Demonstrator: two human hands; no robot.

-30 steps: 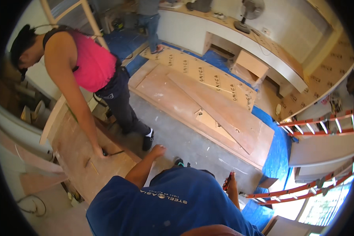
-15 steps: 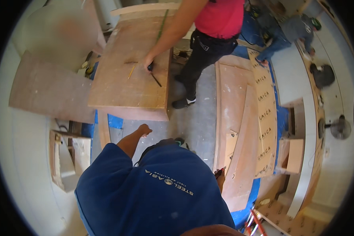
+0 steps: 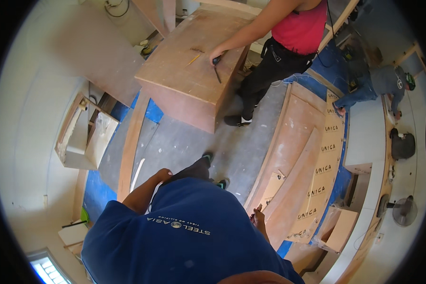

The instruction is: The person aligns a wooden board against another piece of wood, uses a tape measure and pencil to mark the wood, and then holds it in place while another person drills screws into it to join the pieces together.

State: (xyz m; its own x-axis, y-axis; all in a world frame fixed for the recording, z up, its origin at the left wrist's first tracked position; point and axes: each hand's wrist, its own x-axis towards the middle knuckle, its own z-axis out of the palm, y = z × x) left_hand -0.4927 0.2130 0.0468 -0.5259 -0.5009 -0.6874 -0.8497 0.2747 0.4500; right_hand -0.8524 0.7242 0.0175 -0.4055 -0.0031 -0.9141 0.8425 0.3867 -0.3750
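Observation:
My left hand [image 3: 164, 174] hangs low beside my dark trousers; its fingers are mostly hidden. At my right side, my right hand [image 3: 258, 217] is closed around a small dark tool with a reddish part, its kind too small to make out. Just beyond it lie long wooden panels [image 3: 288, 142], with a narrow board [image 3: 296, 165] on top. In front of me stands a large plywood box [image 3: 175, 61]. On its top a co-worker's hand [image 3: 215, 56] grips a dark-handled tool [image 3: 217, 73], near a yellow pencil [image 3: 194, 59].
The co-worker in a pink top [image 3: 299, 28] stands right of the box. Another person [image 3: 388, 83] bends over a white counter at far right. An open cabinet frame [image 3: 83, 137] stands at left. A long plank [image 3: 133, 142] and blue sheeting [image 3: 99, 187] lie on the floor.
My view has turned and shifted, so the box now appears farther up and right. My left hand has drawn back from ahead of me to beside my leg. The right hand keeps its small tool.

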